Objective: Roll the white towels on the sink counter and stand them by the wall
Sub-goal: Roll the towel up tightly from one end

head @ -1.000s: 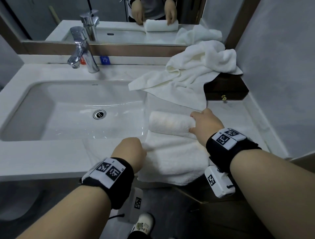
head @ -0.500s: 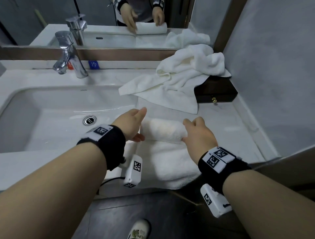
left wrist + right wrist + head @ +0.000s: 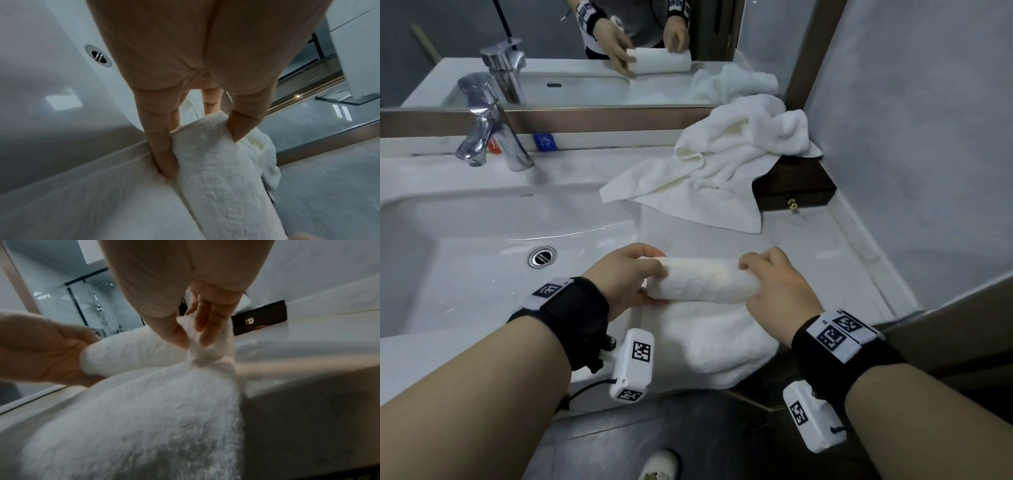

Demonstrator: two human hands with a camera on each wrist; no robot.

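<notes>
A white towel [image 3: 705,281] lies half rolled on the counter [image 3: 825,246] near the front edge, its flat part [image 3: 709,342] hanging over the edge. My left hand [image 3: 633,277] grips the roll's left end [image 3: 205,146], thumb above and fingers beneath. My right hand [image 3: 770,281] pinches the right end [image 3: 203,353] between thumb and fingers. A second white towel [image 3: 722,171] lies crumpled at the back right, by the wall.
The sink basin [image 3: 482,260] with drain [image 3: 543,257] lies left of the towel, and the faucet [image 3: 489,137] stands behind it. A dark wooden box [image 3: 794,192] sits under the crumpled towel in the corner. A mirror [image 3: 585,51] runs along the back.
My left hand has come up from the counter edge and taken hold of the roll's left end. The roll is thicker and sits nearer the front edge.
</notes>
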